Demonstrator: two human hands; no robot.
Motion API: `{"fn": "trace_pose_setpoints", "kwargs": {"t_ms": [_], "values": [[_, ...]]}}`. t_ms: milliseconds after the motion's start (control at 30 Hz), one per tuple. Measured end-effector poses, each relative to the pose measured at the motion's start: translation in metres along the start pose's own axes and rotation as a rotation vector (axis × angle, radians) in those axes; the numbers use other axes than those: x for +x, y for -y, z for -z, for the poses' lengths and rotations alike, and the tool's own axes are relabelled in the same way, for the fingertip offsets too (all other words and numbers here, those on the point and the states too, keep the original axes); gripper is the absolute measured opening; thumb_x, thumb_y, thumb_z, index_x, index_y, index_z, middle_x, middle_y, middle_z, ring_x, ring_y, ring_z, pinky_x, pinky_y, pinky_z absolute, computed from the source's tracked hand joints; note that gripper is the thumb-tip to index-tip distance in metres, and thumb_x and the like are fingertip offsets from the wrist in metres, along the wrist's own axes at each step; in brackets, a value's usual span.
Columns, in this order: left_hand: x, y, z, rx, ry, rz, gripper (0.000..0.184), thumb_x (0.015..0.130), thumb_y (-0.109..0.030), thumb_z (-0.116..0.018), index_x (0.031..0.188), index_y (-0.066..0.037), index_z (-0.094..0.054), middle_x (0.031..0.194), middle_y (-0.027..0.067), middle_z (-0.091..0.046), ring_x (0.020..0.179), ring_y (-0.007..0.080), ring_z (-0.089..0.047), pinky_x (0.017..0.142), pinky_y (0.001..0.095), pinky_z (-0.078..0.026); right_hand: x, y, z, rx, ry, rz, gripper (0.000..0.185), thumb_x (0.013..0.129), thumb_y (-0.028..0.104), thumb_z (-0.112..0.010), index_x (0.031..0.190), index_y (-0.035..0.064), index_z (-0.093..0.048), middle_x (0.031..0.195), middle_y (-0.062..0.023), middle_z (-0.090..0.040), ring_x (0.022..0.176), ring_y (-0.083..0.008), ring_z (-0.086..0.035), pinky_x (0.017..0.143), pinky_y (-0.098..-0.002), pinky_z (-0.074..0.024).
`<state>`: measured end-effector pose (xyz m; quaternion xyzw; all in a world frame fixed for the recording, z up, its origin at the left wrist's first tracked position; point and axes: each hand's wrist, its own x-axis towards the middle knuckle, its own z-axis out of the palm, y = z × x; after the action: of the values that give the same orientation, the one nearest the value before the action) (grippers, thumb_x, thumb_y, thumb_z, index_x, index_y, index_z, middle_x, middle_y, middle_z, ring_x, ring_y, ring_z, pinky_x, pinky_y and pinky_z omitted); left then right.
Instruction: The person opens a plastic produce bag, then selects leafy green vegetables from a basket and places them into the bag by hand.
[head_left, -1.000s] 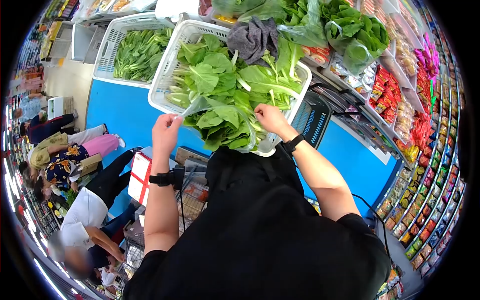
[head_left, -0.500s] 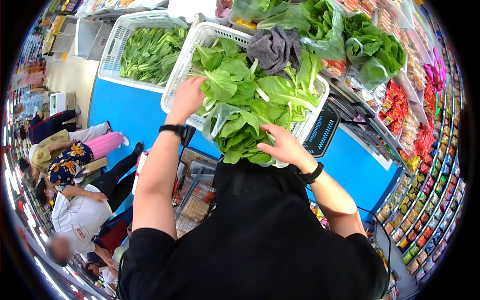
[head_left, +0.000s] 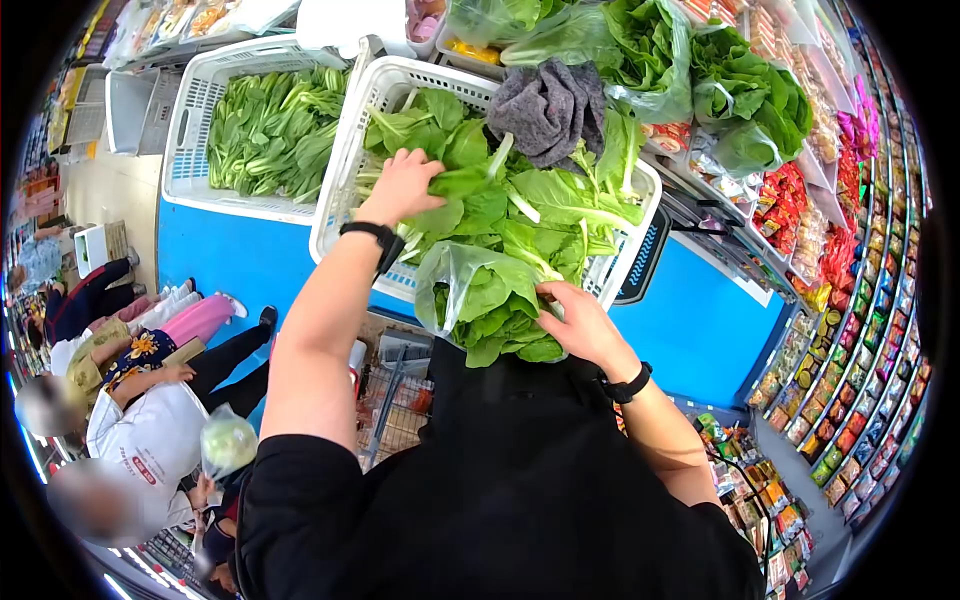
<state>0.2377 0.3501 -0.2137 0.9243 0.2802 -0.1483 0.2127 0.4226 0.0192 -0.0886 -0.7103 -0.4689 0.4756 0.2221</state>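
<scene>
A white basket (head_left: 333,205) holds loose leafy greens (head_left: 570,190). My left hand (head_left: 403,187) reaches in over its left side, with a motion-blurred green leaf (head_left: 468,181) between thumb and fingers. At the basket's near edge, a clear plastic bag (head_left: 440,275) bulges with leafy greens (head_left: 495,310), close to my chest. My right hand (head_left: 585,325) grips the right side of this bag, fingers and thumb against the leaves. A crumpled grey cloth (head_left: 548,112) lies on the greens at the back of the basket.
A second white basket (head_left: 185,160) of greens stands at left on the blue surface (head_left: 690,325). Bagged lettuce (head_left: 750,95) and red snack packets (head_left: 785,205) sit at back right. A black ridged tray (head_left: 645,265) shows beside the basket. Several people stand at left near a wire cart (head_left: 405,395).
My left hand has moved right, further over the greens, and a leaf there now blurs. The bag and my right hand have come slightly towards my body. A bagged round green vegetable appears at left.
</scene>
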Motion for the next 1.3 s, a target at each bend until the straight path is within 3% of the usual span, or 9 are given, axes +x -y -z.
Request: {"fn": "trace_pose_setpoints", "kwargs": {"t_ms": [300,533,633,867,933,1100,1133,1233,1300], "values": [[-0.083,0.020,0.013,-0.058,-0.103,-0.180,0.032,0.072,0.000,-0.072,0.102,-0.011,-0.072,0.114,0.0083,-0.069,0.115,0.0325,-0.062,0.103,0.0456,-0.047,0.016,-0.004,0.000,-0.003,0.043,-0.047,0.037,0.094,0.017,-0.069,0.127,-0.0007,-0.064,0.119,-0.0228,-0.070,0.113,-0.0429,-0.065,0.098,-0.0471,-0.0531],[-0.129,0.056,0.000,-0.158,-0.209,-0.010,0.030,0.078,0.000,-0.073,0.106,-0.010,-0.070,0.106,0.0125,-0.073,0.106,0.0365,-0.067,0.092,0.0451,-0.053,0.019,-0.001,0.003,-0.050,0.060,-0.037,0.038,0.094,0.017,-0.069,0.127,-0.0005,-0.064,0.121,-0.0228,-0.069,0.115,-0.0427,-0.064,0.099,-0.0470,-0.0530],[-0.130,0.069,0.009,-0.527,-0.324,0.431,0.026,0.092,-0.015,-0.075,0.115,-0.004,-0.067,0.099,0.0216,-0.076,0.083,0.0423,-0.071,0.074,0.0447,-0.055,0.020,-0.004,0.001,-0.067,0.055,-0.029,0.038,0.094,0.017,-0.069,0.127,-0.0005,-0.064,0.121,-0.0228,-0.069,0.114,-0.0428,-0.065,0.098,-0.0471,-0.0533],[-0.104,0.065,0.027,-0.575,-0.419,0.489,0.034,0.098,-0.025,-0.072,0.122,-0.002,-0.067,0.091,0.0237,-0.074,0.084,0.0409,-0.072,0.076,0.0445,-0.055,0.023,0.002,0.002,-0.093,0.080,-0.024,0.038,0.093,0.016,-0.070,0.127,-0.0004,-0.064,0.120,-0.0227,-0.069,0.114,-0.0427,-0.065,0.098,-0.0476,-0.0535],[-0.098,0.065,0.028,-0.578,-0.339,0.509,0.036,0.098,-0.024,-0.071,0.126,-0.002,-0.066,0.106,0.0246,-0.074,0.094,0.0396,-0.072,0.083,0.0452,-0.056,0.023,0.002,0.001,-0.103,0.048,-0.002,0.037,0.091,0.011,-0.069,0.125,-0.0008,-0.064,0.115,-0.0214,-0.069,0.109,-0.0403,-0.067,0.095,-0.0456,-0.0545],[-0.086,0.033,0.044,0.042,-0.839,0.156,0.038,0.098,-0.020,-0.067,0.133,-0.007,-0.062,0.126,0.0207,-0.067,0.104,0.0366,-0.069,0.092,0.0469,-0.056,0.021,0.005,0.004,-0.102,0.060,-0.014,0.037,0.094,0.017,-0.069,0.126,0.0000,-0.064,0.120,-0.0224,-0.068,0.114,-0.0425,-0.065,0.097,-0.0476,-0.0534],[-0.085,0.028,0.042,0.042,-0.839,0.155,0.038,0.098,-0.020,-0.067,0.133,-0.007,-0.062,0.126,0.0207,-0.067,0.104,0.0366,-0.069,0.092,0.0469,-0.056,0.020,0.005,0.005,-0.102,0.066,-0.024,0.037,0.094,0.017,-0.069,0.126,0.0002,-0.064,0.120,-0.0225,-0.068,0.114,-0.0425,-0.065,0.098,-0.0476,-0.0533],[-0.080,0.024,0.025,-0.286,-0.126,0.259,0.031,0.097,-0.024,-0.068,0.122,-0.006,-0.067,0.123,0.0194,-0.069,0.107,0.0396,-0.069,0.094,0.0465,-0.056,0.017,0.005,0.003,-0.116,0.060,-0.031,0.037,0.094,0.017,-0.069,0.127,0.0004,-0.064,0.121,-0.0227,-0.069,0.115,-0.0427,-0.064,0.099,-0.0478,-0.0531],[-0.074,0.017,0.007,-0.311,-0.081,0.171,0.030,0.097,-0.024,-0.068,0.120,-0.005,-0.068,0.121,0.0193,-0.070,0.107,0.0393,-0.069,0.094,0.0468,-0.056,0.016,0.005,0.003,-0.131,0.046,-0.028,0.037,0.094,0.017,-0.069,0.128,0.0005,-0.064,0.122,-0.0228,-0.069,0.115,-0.0429,-0.064,0.100,-0.0480,-0.0529]]}}
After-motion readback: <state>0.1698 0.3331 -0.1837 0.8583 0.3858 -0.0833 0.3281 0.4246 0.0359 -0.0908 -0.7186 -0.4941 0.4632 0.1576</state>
